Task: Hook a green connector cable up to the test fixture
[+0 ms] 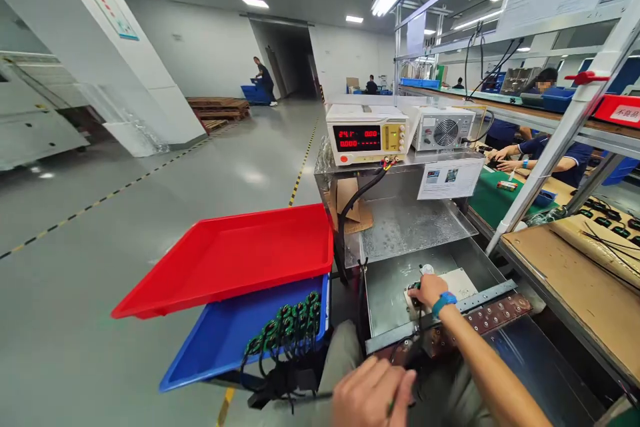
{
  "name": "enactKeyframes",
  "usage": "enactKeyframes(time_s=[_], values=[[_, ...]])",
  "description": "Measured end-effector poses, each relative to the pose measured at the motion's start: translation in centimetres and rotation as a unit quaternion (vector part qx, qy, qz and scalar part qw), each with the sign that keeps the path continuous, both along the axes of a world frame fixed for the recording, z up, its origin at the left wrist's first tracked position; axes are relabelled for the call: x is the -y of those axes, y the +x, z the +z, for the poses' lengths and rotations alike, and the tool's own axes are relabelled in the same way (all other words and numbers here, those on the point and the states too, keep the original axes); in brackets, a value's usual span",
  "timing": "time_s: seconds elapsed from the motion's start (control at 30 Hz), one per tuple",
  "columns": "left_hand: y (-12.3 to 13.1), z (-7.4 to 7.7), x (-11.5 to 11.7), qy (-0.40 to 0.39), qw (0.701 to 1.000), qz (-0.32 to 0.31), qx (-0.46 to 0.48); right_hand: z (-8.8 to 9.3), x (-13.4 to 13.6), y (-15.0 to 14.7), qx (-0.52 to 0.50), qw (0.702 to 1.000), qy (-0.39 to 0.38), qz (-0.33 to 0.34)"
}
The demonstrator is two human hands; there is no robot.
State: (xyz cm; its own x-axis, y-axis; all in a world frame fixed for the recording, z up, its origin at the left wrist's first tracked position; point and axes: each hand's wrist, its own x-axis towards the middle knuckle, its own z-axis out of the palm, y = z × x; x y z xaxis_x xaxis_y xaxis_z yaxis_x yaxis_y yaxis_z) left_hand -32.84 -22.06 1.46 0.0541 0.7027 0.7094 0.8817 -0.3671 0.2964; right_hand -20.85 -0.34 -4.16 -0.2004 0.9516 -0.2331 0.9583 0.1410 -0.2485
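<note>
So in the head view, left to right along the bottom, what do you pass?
blue tray with green coils → left hand → right hand with a blue wristband → brown bench top

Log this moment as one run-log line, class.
left hand: grips thin dark wire | right hand: presses small white block in grey metal tray | blue plastic tray: green coils

A red tray (225, 260) sits above a blue tray (220, 340) holding green coils (290, 327), while a power supply (367, 135) with red digits and a fan unit (443, 128) stand on the metal shelf (405, 161), beside a cardboard-covered bench (575, 280).
</note>
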Motion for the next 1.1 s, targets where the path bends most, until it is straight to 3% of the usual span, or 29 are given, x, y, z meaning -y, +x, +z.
enactKeyframes(time_s=[0.07,0.13,0.2,0.27,0.3,0.33,0.4,0.47,0.53,0.6,0.73,0.87,0.93,1.1], values=[[2.0,0.3,-1.5,0.055,0.994,-0.073,-0.059,2.0,1.1,0.4,-0.04,0.998,-0.02,0.043],[4.4,-1.1,-2.9,0.089,0.98,-0.161,-0.075,3.6,3.3,0.7,-0.138,0.981,-0.083,0.108],[6.8,-3.6,-3.7,0.042,0.959,-0.268,-0.08,4.4,6.1,1.1,-0.31,0.915,-0.209,0.151],[8.3,-6.3,-3.6,-0.04,0.934,-0.348,-0.063,4.4,8.9,1.8,-0.472,0.814,-0.312,0.131],[8.6,-7.4,-3.3,-0.07,0.928,-0.362,-0.041,4.3,10.0,2.2,-0.522,0.779,-0.331,0.107],[8.6,-8.2,-2.8,-0.085,0.929,-0.36,-0.011,4.0,11.0,2.7,-0.548,0.766,-0.326,0.084],[7.7,-8.9,-1.7,-0.075,0.948,-0.301,0.063,3.3,12.4,3.9,-0.57,0.765,-0.294,0.055],[6.0,-8.4,-0.9,-0.08,0.963,-0.159,0.201,2.7,13.5,5.0,-0.573,0.77,-0.277,0.039],[4.3,-7.3,-0.7,-0.109,0.933,0.009,0.343,2.2,14.5,5.6,-0.563,0.779,-0.276,0.026],[3.0,-6.3,-0.9,-0.148,0.893,0.092,0.416,1.8,15.6,5.8,-0.547,0.788,-0.282,0.019],[2.1,-6.0,-1.0,-0.191,0.89,0.052,0.41,1.0,17.4,5.5,-0.52,0.815,-0.252,0.034],[1.7,-6.8,-0.1,-0.215,0.899,0.018,0.382,0.4,18.8,5.6,-0.42,0.898,-0.118,0.051],[1.3,-7.1,0.4,-0.216,0.909,-0.003,0.357,0.4,19.3,5.8,-0.367,0.924,-0.09,0.063],[0.1,-7.6,1.4,-0.268,0.895,-0.074,0.35,0.3,20.0,5.8,-0.376,0.915,-0.128,0.073]])
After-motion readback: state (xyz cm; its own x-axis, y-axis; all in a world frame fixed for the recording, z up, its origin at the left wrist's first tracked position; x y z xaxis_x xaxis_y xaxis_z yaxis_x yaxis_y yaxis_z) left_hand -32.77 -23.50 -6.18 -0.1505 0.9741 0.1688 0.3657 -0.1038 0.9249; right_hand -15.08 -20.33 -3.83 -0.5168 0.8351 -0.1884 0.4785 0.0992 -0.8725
